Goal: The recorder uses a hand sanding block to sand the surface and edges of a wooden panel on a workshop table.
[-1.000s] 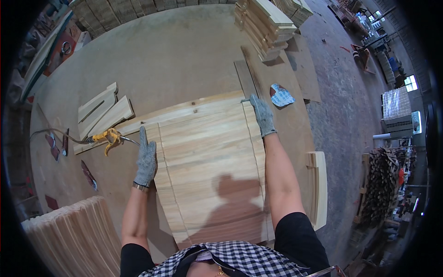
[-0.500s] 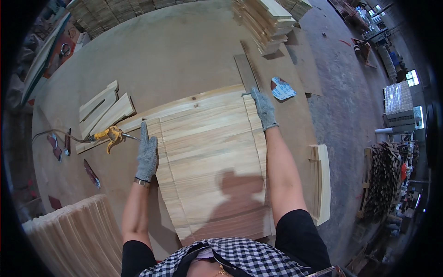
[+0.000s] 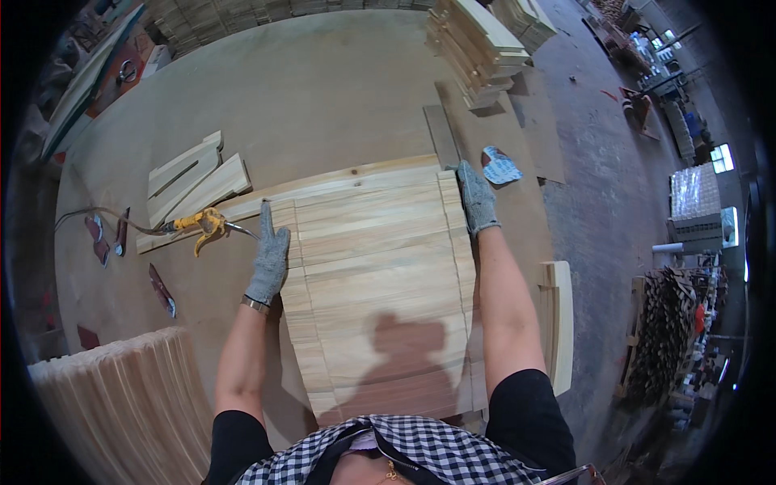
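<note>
Broad brown tabletop, and on it a wide bed of pale wooden slats before the person, long pale wooden strip beyond! Grey-gloved left hand, fingers outstretched, hugs the left edge; grey-gloved right hand, unclenched, the right; yellow metal-nozzled air gun just beside the left hand.

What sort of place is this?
Probably a woodworking shop: a row of wooden slats lies between the gloved hands, with a stack of cut boards and a yellow air gun on the same work surface.
</note>
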{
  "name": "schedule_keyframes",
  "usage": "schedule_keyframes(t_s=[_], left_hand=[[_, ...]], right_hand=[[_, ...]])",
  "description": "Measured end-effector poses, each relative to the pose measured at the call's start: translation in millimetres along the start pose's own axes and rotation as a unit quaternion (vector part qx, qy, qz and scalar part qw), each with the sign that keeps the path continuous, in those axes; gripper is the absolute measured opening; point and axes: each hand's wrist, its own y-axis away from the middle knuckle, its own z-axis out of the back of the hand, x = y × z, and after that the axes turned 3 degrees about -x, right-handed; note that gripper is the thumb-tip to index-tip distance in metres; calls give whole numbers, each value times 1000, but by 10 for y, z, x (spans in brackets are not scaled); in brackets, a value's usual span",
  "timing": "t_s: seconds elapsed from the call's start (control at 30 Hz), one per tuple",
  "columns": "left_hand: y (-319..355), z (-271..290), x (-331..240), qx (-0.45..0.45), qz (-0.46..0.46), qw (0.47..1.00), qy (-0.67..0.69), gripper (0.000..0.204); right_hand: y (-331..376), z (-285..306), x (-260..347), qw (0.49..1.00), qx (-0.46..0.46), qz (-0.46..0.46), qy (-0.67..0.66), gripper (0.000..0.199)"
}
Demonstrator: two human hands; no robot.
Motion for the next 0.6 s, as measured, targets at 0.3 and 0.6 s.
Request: schedule_keyframes(t_s=[0.3,0.6], left_hand=[[-40,-112,64,-22,3,1000,-22,60],[720,-69,132,-29,46,994,99,55]], right_hand=[[1311,1116,-456,995,-48,-68,-53,27],[3589,1837,-249,986,-16,-156,48,33]])
